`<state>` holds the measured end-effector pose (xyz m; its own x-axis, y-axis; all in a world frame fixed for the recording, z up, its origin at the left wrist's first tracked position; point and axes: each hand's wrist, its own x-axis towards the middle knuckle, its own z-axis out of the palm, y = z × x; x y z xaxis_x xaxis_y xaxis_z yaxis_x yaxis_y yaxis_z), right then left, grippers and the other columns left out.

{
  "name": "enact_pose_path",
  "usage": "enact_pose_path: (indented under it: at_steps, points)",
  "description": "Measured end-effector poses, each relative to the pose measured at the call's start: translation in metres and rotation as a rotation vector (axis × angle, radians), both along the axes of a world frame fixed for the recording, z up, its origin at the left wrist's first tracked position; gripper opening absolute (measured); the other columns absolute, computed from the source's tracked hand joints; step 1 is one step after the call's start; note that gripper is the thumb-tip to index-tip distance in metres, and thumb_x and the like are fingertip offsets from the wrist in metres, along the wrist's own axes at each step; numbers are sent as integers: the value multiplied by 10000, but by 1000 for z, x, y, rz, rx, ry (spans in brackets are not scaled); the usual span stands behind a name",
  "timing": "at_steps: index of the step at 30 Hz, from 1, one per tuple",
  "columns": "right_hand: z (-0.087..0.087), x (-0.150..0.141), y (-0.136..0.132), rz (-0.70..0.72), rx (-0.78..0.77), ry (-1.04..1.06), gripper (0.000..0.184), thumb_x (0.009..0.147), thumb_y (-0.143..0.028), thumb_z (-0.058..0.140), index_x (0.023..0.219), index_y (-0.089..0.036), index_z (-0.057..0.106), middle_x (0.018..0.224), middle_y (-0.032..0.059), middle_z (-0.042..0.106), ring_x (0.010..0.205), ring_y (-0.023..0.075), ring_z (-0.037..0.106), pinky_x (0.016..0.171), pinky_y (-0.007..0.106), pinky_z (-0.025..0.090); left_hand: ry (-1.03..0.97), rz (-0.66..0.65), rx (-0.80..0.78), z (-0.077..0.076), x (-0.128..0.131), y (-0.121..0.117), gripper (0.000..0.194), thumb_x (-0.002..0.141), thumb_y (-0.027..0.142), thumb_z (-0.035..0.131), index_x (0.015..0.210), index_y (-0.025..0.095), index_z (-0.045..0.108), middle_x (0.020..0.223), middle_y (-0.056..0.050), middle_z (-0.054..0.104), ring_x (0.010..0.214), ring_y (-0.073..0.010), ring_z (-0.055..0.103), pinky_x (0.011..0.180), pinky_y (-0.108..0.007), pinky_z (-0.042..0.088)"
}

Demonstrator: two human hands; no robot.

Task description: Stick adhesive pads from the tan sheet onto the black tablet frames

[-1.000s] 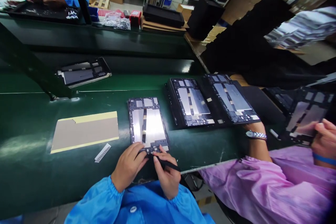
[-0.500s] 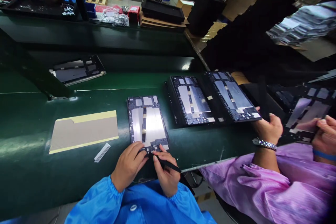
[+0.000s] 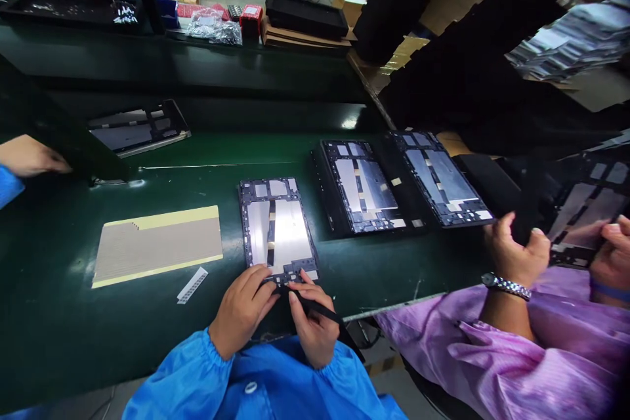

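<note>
An opened tablet [image 3: 281, 230], its silvery inner plates and dark ribbon cable exposed, lies face down on the green bench in front of me. My left hand [image 3: 245, 308] is closed at its lower edge, thumb and fingers pressed close to the small parts there. My right hand [image 3: 314, 323] grips slim black tweezers [image 3: 321, 308], whose tip meets the same lower edge; the fingers hide the exact contact. To the left are a sheet of grey strips with yellow borders [image 3: 160, 246] and a small white label strip [image 3: 191, 285].
Two more opened tablets [image 3: 367, 187] [image 3: 440, 177] rest on black trays to the right. Beside them are a co-worker's hands [image 3: 522, 256] and pink sleeves. Another tablet [image 3: 140, 128] lies behind a dark post [image 3: 59, 121]. A blue-sleeved person's hand [image 3: 32, 156] is at the left edge.
Another person's hand has come into view at the left edge. The pink-sleeved co-worker's hand has shifted slightly right. My own hands have barely moved.
</note>
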<state>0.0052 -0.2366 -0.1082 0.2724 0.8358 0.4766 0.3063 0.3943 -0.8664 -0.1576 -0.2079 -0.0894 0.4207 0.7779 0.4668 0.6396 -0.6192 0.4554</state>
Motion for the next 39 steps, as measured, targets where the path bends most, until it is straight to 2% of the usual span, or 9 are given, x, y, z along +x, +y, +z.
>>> enact_pose_path:
  at_steps: [10, 15, 25, 39]
  points:
    - [-7, 1, -3, 2, -34, 12, 211, 871, -72, 674, 990, -235, 613, 880, 19, 759, 814, 191, 768, 987, 587, 586, 4, 9, 5, -1, 0, 0, 116, 957, 159, 568, 1052, 157, 636, 1095, -111, 701, 1105, -247, 681, 939, -399, 612]
    - [-5, 1, -2, -18, 4, 39, 210, 883, -61, 658, 987, -236, 607, 877, 13, 762, 818, 191, 771, 960, 582, 605, 18, 4, 7, 1, 1, 0, 106, 965, 170, 564, 1044, 151, 633, 1091, -114, 700, 1106, -247, 681, 944, -399, 611]
    - [-4, 1, -3, 25, 62, -80, 313, 838, -1, 676, 1015, -253, 618, 888, 6, 762, 772, 183, 770, 951, 590, 611, -10, -3, -20, -2, 1, 0, 118, 957, 163, 573, 1047, 155, 648, 1090, -111, 702, 1127, -247, 672, 957, -400, 604]
    - [-5, 2, -3, 37, 72, -99, 278, 850, -9, 676, 1001, -238, 628, 906, 10, 769, 805, 171, 770, 1002, 583, 584, -1, 1, -3, -1, 0, 0, 111, 964, 159, 561, 1037, 154, 644, 1094, -113, 704, 1117, -246, 675, 954, -403, 604]
